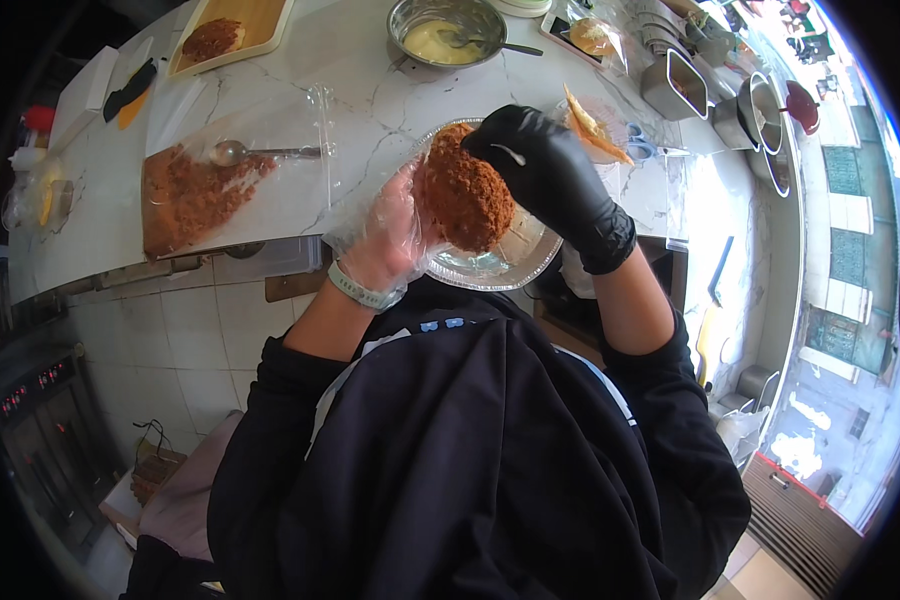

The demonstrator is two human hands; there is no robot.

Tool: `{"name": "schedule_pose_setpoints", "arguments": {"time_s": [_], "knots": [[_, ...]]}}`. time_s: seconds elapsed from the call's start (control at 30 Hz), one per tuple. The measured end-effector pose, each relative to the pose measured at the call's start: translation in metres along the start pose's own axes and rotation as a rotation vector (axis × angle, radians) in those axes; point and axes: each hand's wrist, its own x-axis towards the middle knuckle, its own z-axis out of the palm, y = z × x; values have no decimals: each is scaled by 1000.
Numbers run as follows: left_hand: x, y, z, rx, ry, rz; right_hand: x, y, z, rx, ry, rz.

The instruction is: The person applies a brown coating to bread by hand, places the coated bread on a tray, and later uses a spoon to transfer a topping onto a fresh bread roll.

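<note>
A round bun thickly coated in reddish-brown floss is held up over a foil pan. My left hand, in a clear plastic glove, cups the bun from its left side. At its upper right, my right hand in a black glove has its fingers curled against the coating; what the fingertips pinch, if anything, is hidden. A pale creamy smear marks the back of the black glove. To the left lies an open clear bag of the same floss, with a metal spoon on it.
A steel bowl of pale yellow cream stands at the back with a utensil in it. A tray at the far left bears another coated bun. Metal containers line the right side. The counter's front edge runs before me.
</note>
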Motion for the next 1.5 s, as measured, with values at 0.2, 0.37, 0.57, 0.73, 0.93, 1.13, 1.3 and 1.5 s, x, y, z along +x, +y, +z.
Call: {"name": "schedule_pose_setpoints", "arguments": {"time_s": [0.2,0.37,0.57,0.73,0.93,1.13,1.3,1.5], "knots": [[0,4,-10,-34,-20,26,-2,6,-10,69,125,48],[-1,22,-27,-129,-37,94,-37,62,14,-201,-221,354],[3,34,-44,-116,23,130,-72,76,90,-168,51,218],[3,40,-55,-184,5,72,-87,31,102,246,-386,61],[6,46,-58,-177,-132,-8,-55,58,84,-100,-83,80],[15,46,-57,-274,-154,-37,-90,36,130,-61,-378,-252],[21,49,-64,-203,-90,-17,-53,33,89,133,-402,35],[33,52,-55,-145,-52,-29,-56,33,122,257,-318,-178]]}}
